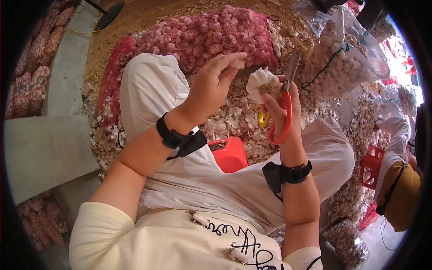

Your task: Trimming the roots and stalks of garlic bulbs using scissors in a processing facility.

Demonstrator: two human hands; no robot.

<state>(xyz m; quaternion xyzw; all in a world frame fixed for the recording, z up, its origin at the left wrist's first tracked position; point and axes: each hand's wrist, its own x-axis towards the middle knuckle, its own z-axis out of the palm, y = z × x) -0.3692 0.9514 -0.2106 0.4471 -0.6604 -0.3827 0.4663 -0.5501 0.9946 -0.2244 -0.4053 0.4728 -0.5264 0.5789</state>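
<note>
My right hand (281, 108) holds scissors (287, 98) with red and yellow handles, blades pointing up and away from me. The same hand grips a white garlic bulb (258, 82), its root end turned towards me and my thumb against it. To the left of the bulb, and apart from it, is my left hand (216, 79). A pale flake of garlic skin (238, 64) is pinched between its thumb and fingers. Both hands are raised above a litter of garlic skins (226, 118) between my knees.
Beyond my hands lies a red mesh sack of garlic (209, 33). A clear plastic bag of bulbs (332, 64) stands at the far right. A red plastic stool (231, 153) shows between my legs. Another person (398, 189) sits at the right edge.
</note>
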